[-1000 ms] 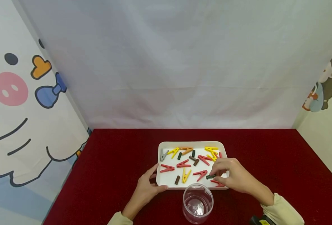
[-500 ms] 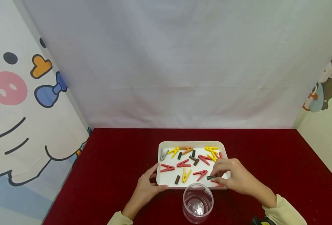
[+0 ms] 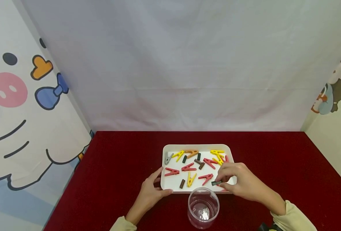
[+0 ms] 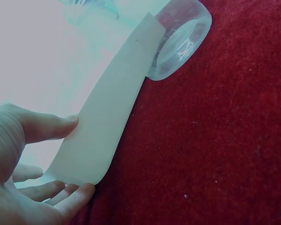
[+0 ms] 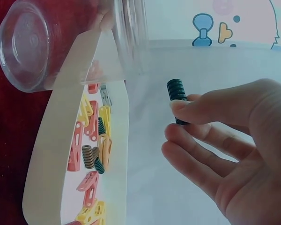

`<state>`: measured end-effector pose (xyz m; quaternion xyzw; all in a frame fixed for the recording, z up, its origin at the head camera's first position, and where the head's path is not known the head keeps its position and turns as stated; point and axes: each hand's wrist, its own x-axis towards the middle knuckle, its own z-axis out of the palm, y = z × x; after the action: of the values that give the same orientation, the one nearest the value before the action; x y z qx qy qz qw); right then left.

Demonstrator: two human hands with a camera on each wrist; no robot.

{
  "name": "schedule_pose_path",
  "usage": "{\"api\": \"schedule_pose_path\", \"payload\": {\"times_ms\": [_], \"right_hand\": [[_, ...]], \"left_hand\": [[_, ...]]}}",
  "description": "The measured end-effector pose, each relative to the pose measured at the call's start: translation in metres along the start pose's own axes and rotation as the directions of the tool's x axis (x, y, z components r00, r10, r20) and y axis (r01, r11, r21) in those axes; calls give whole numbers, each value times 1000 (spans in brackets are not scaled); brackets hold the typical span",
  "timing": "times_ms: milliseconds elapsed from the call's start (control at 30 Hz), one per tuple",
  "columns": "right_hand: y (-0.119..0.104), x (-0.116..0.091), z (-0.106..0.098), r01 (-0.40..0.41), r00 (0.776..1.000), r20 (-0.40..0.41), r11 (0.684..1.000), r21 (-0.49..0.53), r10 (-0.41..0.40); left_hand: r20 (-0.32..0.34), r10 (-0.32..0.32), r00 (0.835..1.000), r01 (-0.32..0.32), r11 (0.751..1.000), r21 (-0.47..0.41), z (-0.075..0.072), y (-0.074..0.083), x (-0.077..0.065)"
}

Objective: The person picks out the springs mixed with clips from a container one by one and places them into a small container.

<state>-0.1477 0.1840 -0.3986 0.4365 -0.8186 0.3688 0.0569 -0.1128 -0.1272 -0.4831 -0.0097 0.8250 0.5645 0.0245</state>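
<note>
My right hand [image 3: 241, 180] pinches a dark green coil spring [image 5: 176, 88] between thumb and fingertips, over the right front part of a white tray [image 3: 174, 189]. Parts of red clips beneath this hand are hidden. At the tray's left front corner rests my left hand [image 3: 149, 194], its thumb [image 4: 61, 125] along the front side and its fingers against the left end. Around the tray lie red clips [image 3: 171, 172], yellow clips [image 3: 191, 179], an orange clip [image 3: 192, 154], a grey clip [image 3: 168, 158], brown springs [image 3: 182, 183] and more dark green springs [image 3: 184, 159].
A clear round plastic jar [image 3: 203, 208] stands upright just in front of the tray, between both hands. Dark red cloth [image 3: 124, 160] covers the table. A pale curtain [image 3: 199, 64] hangs behind, with cartoon-printed panels at left and right.
My right hand keeps its pinch on the green spring, which has shifted and tilted only slightly above the tray. The left hand stays at the tray corner.
</note>
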Motion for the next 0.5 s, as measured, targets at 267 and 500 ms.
{"api": "schedule_pose_path", "payload": {"times_ms": [267,500], "right_hand": [[-9,2,-1,3,1000,16,1000,-16,-3],[-14,2,0,28,1000,14,1000,-9,-27]], "left_hand": [[1,4,1000,-4,1000,18,-1,0,0],[-2,-2,1000,2,1000,26,0,1,0]]}}
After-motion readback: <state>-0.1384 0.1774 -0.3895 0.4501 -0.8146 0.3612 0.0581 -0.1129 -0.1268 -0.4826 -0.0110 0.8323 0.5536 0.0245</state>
